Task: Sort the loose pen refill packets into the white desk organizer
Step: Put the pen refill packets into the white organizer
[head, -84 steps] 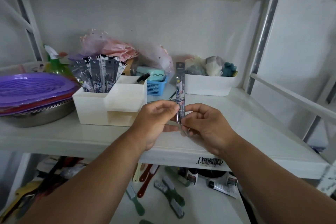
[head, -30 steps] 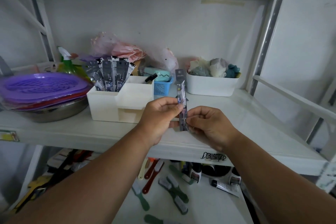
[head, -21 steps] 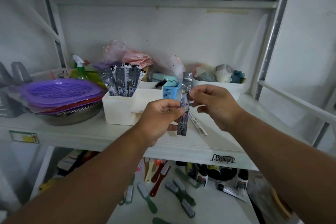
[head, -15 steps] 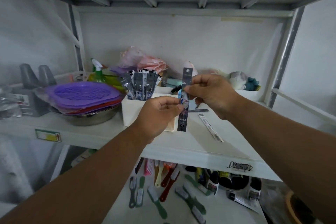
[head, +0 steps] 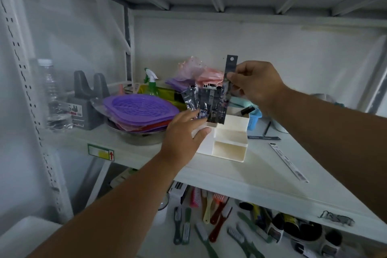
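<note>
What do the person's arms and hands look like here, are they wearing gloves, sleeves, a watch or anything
Both arms are bare as far as the frame shows: no sleeves reach the forearms. The left hand and the right hand wear no gloves, and no rings, watch, bracelet or bandage can be seen on the visible fingers or wrists. No markings stand out. Anything worn above the forearms lies outside the view.

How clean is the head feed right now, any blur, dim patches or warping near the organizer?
Head view: dim and bluish overall; right hand and its packet stay readable, white organizer clear. Left hand slightly soft. Wide-angle warping bends the left upright; lower-shelf brushes shaded.
</note>
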